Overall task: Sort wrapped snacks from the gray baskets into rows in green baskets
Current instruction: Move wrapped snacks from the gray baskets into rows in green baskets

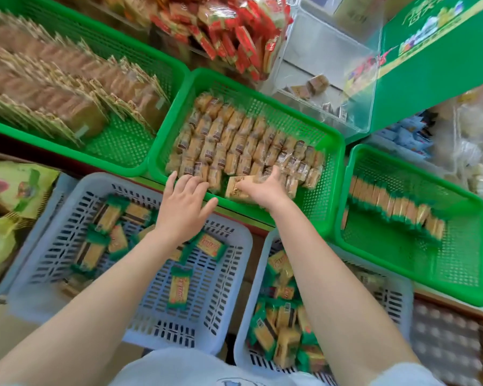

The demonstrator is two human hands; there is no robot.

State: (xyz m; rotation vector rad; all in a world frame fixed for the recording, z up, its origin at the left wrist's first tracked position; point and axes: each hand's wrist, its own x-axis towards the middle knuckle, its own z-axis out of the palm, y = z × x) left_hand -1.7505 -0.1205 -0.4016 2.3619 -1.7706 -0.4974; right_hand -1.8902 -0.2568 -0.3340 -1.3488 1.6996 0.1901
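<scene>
The middle green basket (313, 196) holds several rows of clear-wrapped tan snacks (234, 137). My right hand (265, 188) reaches into its near side and grips one clear-wrapped snack (236, 186) lying flat there. My left hand (184, 201) hovers over the basket's near rim with fingers spread, fingertips touching the front row. Below it, the left gray basket (229, 302) holds several green-wrapped snacks (180, 288). My right forearm crosses the right gray basket (247, 330), which is piled with green-wrapped snacks (279, 327).
The right green basket (457, 274) holds one row of green-wrapped snacks (393, 207). The left green basket (140, 140) is packed with flat wafer packs. Red snack packets (229, 26), a clear bin (318, 65) and a green box (435, 59) stand behind.
</scene>
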